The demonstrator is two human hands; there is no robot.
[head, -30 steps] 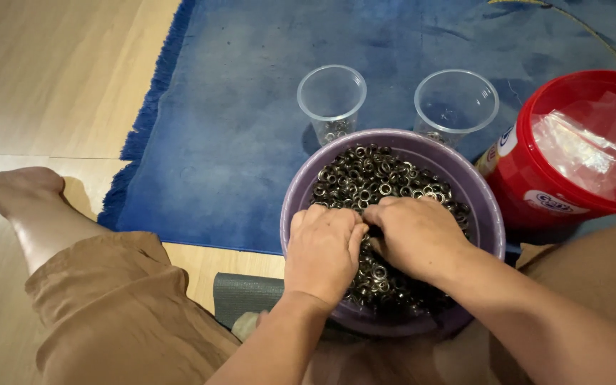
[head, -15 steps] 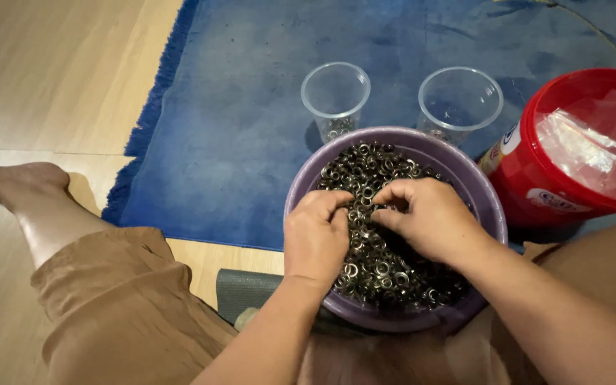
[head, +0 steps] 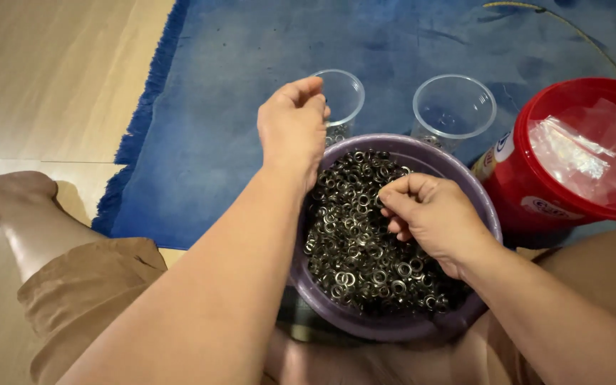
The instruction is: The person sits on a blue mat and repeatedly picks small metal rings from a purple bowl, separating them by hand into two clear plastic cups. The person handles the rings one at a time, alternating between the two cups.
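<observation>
A purple bowl (head: 393,321) sits between the person's legs at the near edge of a blue rug (head: 215,128), heaped with small dark metal rings (head: 354,235), washers or eyelets by their look. The left hand (head: 292,128) hovers beyond the bowl's far-left rim, over the mouth of the left clear plastic cup (head: 344,89), its fingers bunched together and pointing down; whether a ring is pinched between them cannot be told, since the tips are turned away from the camera. The right hand (head: 429,214) rests on the heap toward the bowl's right side, thumb and forefinger closed into a pinch at the rings' surface, most likely on one or two of them, though the pieces are too small to be sure. A second clear cup (head: 454,107) stands just past the bowl's far rim, and a red bucket (head: 572,153) with a crumpled plastic bag inside stands at the bowl's right. Judged by appearance, each ring is hard, light and smooth, apt to slip or scatter, so a fingertip pinch across the rim of a single ring suits it best; the full bowl is probably heavy, the thin cups easy to tip.
</observation>
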